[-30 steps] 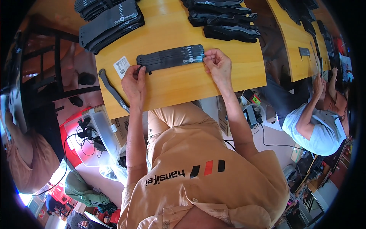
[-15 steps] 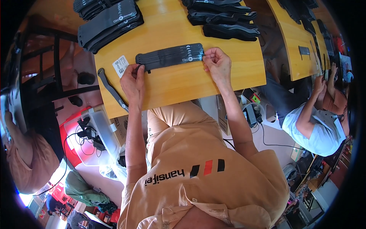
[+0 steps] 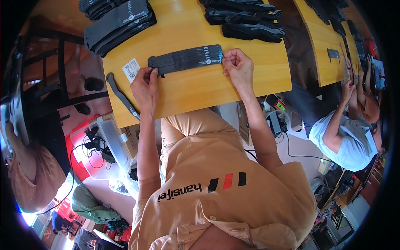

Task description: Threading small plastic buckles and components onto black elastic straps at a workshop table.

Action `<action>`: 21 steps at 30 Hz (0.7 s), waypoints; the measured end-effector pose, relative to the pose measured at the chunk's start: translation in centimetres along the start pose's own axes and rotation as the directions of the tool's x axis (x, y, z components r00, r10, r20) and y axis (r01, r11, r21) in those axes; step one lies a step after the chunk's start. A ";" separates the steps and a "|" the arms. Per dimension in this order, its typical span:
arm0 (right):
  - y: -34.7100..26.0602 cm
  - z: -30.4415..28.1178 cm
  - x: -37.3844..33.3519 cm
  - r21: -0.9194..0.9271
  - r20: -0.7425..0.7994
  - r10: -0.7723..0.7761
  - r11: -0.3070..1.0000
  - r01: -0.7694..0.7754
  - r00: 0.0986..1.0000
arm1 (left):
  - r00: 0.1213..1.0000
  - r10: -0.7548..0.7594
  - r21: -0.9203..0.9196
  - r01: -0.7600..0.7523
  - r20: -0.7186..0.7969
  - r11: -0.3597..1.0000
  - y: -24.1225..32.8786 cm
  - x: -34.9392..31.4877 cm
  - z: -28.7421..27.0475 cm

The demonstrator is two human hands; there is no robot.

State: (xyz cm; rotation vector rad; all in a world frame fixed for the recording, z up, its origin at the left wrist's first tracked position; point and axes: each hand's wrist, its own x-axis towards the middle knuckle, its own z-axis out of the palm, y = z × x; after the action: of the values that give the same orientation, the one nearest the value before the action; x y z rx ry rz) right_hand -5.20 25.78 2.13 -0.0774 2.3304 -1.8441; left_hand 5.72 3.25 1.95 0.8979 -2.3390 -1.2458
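Observation:
A fanned bundle of black straps [image 3: 183,59] lies across the yellow table [image 3: 196,93] in front of me. White print marks the bundle's right part. My left hand [image 3: 146,85] pinches its left end between thumb and fingers. At the other end, my right hand [image 3: 238,68] grips the corner with its fingertips. Beside my left hand is a white printed label [image 3: 131,69], flat on the wood. A single black strap [image 3: 122,98] with a looped end lies along the table's left edge.
Stacks of black straps stand at the back left [image 3: 118,27] and the back right [image 3: 252,31]. A clear plastic bin [image 3: 102,148] with black cables is below on the left. To the right, a person in a light blue shirt [image 3: 341,139] works at another yellow table [image 3: 329,73].
Both hands keep their hold on the strap bundle, which has barely shifted. The person on the right has moved their hands slightly.

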 end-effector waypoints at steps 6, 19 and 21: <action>0.3 0.2 0.0 0.025 -0.004 -0.006 1.000 0.006 1.000 | 1.000 0.026 0.048 -0.025 -0.009 0.999 0.2 0.0 -0.2; 0.4 0.2 0.0 0.016 -0.009 -0.011 1.000 0.011 1.000 | 1.000 -0.011 0.075 0.011 -0.007 0.997 0.5 0.1 -0.1; 0.4 0.2 0.0 0.021 -0.009 -0.008 1.000 0.008 1.000 | 1.000 0.009 0.077 -0.009 -0.001 0.997 0.2 0.2 -0.1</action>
State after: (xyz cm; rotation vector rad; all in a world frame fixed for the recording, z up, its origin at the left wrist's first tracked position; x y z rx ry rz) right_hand -5.12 25.71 1.74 -0.0760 2.3193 -1.8763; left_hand 5.56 3.12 2.21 0.9115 -2.4025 -1.1582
